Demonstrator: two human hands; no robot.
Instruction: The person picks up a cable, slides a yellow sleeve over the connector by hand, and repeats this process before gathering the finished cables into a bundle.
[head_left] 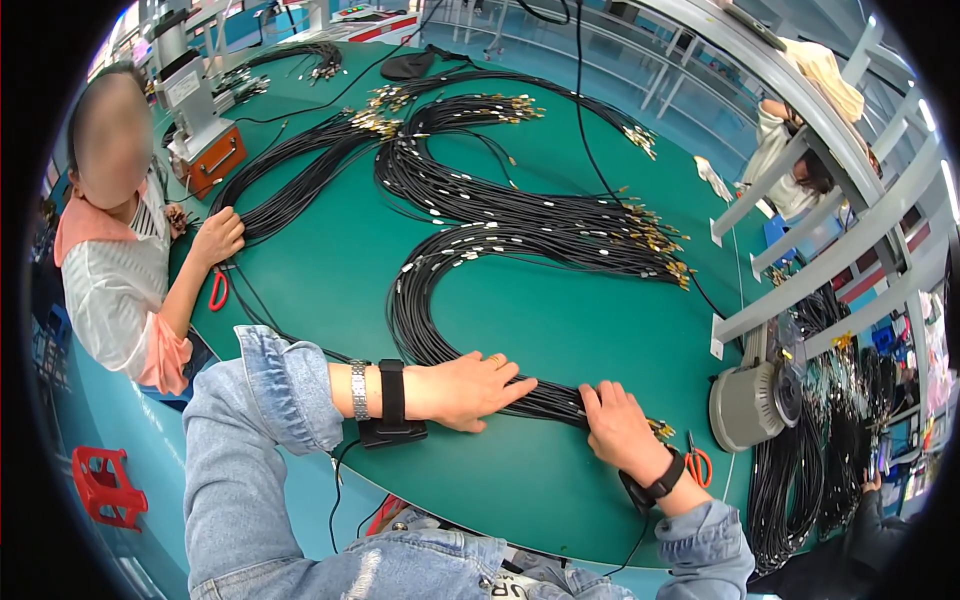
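A long bundle of thin black cables (500,225) with gold connector ends snakes in S-curves across the green table (330,240). My left hand (465,388) lies flat, fingers together, pressing on the near stretch of the bundle. My right hand (615,428) rests on the same bundle just to the right, fingers curled over the cables near their gold-tipped ends (660,430). Both wrists wear black straps; the left also has a metal watch.
A person at the left (120,260) rests a hand on another cable bundle (290,190). Red-handled cutters (218,290) lie near them and orange scissors (698,462) by my right wrist. A grey machine (755,400) sits at the right edge; another person works behind a frame (800,160).
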